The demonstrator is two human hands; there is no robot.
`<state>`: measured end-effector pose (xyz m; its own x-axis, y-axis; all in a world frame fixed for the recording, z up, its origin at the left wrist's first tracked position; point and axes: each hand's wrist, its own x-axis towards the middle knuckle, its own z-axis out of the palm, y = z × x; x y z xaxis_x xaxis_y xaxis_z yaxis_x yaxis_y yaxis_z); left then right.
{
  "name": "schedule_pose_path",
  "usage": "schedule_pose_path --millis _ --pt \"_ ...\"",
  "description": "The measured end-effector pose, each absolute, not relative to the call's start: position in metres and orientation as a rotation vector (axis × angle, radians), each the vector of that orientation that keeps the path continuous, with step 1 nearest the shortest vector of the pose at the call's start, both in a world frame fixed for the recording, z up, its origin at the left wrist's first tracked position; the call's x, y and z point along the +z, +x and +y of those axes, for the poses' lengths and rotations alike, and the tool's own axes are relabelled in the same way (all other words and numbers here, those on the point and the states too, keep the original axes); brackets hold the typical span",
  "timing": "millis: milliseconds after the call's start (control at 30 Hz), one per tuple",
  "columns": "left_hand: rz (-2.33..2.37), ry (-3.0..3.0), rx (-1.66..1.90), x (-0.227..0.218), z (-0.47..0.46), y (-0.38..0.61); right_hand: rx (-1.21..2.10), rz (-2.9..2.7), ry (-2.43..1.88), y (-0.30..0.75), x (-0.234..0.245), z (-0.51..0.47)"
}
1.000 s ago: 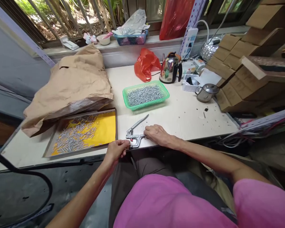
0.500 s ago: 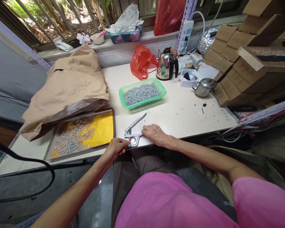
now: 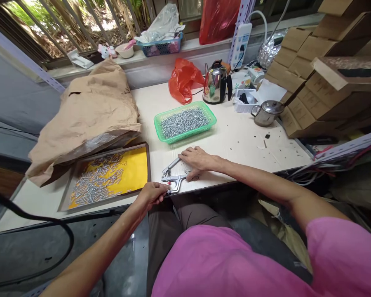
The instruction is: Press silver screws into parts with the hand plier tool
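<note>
The right hand [image 3: 198,160] had moved from the lower handle to span both handles of the silver metal spring-loaded pliers [image 3: 175,179], bringing both within one grasp. The left hand [image 3: 153,193] pinched its fingertips together at the jaws, contents too small to tell. The pliers lay by the white wooden table's [image 3: 231,138] front edge, long axis slanting rightward and away.

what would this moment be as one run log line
left grip: pinched at head of pliers, contents unclear | right grip: spans both handles | green basket: holds metal pieces
</note>
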<state>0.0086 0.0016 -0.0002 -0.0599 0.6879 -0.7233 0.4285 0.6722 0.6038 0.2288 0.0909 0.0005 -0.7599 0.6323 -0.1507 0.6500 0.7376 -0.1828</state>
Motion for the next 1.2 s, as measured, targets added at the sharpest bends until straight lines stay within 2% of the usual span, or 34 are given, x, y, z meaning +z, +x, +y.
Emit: schedule_pose_path --millis 333,500,667,967,1200 --pt "1.788 0.972 0.211 0.005 -0.006 0.013 -0.318 2.916 1.107 0.23 0.005 0.066" --pt "1.954 1.787 0.301 0.001 -0.018 0.022 -0.369 2.955 1.177 0.231 0.009 0.053" --pt "1.592 2.442 0.321 -0.006 0.003 0.042 -0.389 2.959 1.224 0.229 0.006 0.05" --pt "1.425 2.603 -0.062 0.003 0.041 0.052 -0.286 2.813 1.301 0.239 0.003 0.055" --pt "1.37 2.584 -0.035 0.003 0.04 0.054 -0.269 2.829 1.305 0.232 -0.005 0.042"
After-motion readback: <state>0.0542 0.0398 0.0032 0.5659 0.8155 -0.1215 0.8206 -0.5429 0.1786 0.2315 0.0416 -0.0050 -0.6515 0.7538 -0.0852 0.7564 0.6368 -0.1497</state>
